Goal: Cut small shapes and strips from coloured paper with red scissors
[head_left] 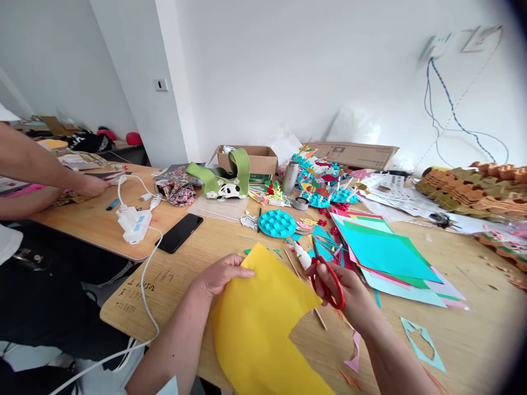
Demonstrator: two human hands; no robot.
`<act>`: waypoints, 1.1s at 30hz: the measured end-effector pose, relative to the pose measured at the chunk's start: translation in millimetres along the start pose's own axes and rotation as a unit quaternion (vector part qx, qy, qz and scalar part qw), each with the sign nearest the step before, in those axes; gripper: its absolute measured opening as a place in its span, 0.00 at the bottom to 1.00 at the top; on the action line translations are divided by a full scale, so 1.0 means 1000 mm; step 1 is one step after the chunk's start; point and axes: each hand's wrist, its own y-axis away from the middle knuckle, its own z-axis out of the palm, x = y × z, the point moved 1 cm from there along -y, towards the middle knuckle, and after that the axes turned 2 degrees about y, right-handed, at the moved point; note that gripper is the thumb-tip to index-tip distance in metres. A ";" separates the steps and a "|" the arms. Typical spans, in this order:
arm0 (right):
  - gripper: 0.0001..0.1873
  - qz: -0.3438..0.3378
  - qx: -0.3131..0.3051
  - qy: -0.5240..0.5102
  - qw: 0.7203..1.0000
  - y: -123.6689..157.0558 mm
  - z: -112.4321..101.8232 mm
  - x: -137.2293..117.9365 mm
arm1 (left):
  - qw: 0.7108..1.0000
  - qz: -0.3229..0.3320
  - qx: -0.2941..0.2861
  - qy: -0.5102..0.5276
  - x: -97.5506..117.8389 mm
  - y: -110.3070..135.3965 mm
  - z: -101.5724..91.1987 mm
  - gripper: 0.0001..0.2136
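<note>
A large sheet of yellow paper (263, 312) with a notch cut into its right side is pinched at its upper left edge by my left hand (225, 274). My right hand (343, 288) grips red-handled scissors (329, 285), blades pointing up and away, just beside the paper's right corner. Behind the paper lie a white glue bottle (302, 255) and thin wooden sticks (320, 319). A round turquoise moulded piece (276, 223) sits farther back, near small coloured paper cutouts (307, 224).
Coloured paper sheets (391, 255) are stacked at right, near egg trays (473, 186). A black phone (180, 233), a white power strip (135, 222) and a green panda bag (226, 181) stand left. Another person's arm (53, 170) reaches over the adjoining table.
</note>
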 end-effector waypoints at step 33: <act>0.24 -0.009 0.093 -0.035 0.995 -0.005 -0.027 0.010 | 0.721 0.319 0.545 0.287 0.044 -0.068 -0.083 0.12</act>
